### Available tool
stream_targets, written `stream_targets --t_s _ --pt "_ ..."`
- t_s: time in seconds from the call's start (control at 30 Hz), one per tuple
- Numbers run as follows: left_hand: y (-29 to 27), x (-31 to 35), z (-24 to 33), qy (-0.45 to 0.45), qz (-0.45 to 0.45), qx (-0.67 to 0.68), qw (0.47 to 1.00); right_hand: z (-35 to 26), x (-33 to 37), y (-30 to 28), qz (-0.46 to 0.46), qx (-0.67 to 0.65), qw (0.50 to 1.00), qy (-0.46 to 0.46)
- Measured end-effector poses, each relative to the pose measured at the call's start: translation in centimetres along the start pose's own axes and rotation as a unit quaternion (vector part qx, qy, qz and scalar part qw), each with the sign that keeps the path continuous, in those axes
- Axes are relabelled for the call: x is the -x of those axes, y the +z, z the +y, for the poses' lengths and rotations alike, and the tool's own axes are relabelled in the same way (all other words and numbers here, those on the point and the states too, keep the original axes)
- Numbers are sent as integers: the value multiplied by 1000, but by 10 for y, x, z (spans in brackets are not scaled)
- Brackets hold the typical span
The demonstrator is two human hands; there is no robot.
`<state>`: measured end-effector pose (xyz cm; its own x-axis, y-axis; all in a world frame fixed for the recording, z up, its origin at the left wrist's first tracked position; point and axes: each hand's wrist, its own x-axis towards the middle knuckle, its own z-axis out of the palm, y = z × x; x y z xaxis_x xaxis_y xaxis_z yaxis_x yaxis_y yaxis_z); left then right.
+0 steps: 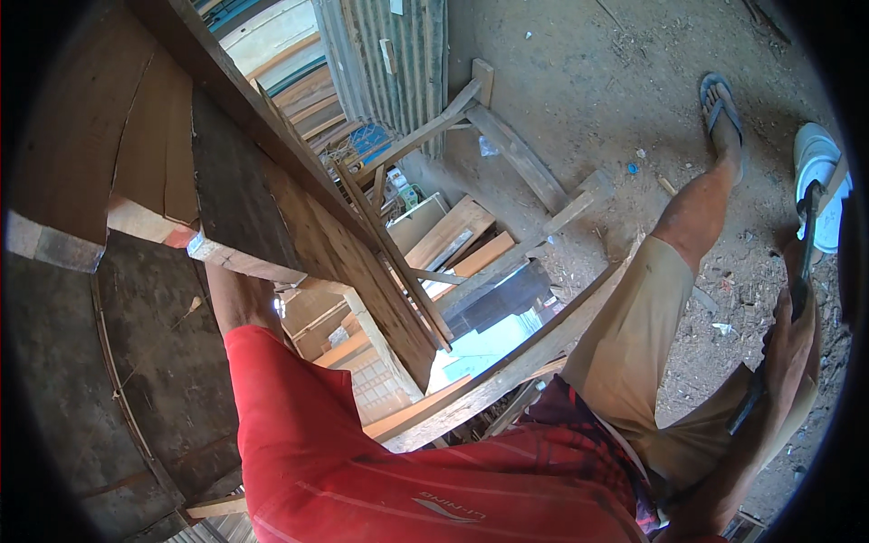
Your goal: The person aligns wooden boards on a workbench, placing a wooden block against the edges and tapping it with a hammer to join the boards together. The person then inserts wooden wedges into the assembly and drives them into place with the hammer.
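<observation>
My left forearm (237,303), below a red sleeve, reaches up behind a row of wooden boards (154,145) at the left; the boards hide the hand. A darker plank (237,181) lies among them, and their sawn ends face me. At the far right, my right hand (786,348) is closed around a long dark tool (800,294). Its upper end bends like a hammer's or pry bar's head, though I cannot tell which. The tool's lower end sticks out below my fingers, in front of my tan trousers.
A long wooden beam (208,81) runs diagonally beside the boards. A wooden trestle frame (520,158) stands on the dirt floor (588,81). A white bucket (808,145) is at the right, near my sandalled foot (721,100). Corrugated metal sheets (389,77) stand at the back.
</observation>
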<state>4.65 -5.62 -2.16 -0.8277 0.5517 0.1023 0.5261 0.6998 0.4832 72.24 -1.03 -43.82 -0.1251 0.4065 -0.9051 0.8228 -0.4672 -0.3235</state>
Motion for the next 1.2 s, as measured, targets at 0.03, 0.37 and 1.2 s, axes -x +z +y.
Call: stream_targets --t_s 0.03,0.37,1.2 --pt "0 1 -2 -3 1 1 1000 10 -1 1 29 28 998 -43" --pt "8 -24 -17 12 32 60 998 12 -19 -8 -59 19 997 -35" --pt "31 -30 1 73 115 134 982 -427 328 -106 128 59 856 -498"
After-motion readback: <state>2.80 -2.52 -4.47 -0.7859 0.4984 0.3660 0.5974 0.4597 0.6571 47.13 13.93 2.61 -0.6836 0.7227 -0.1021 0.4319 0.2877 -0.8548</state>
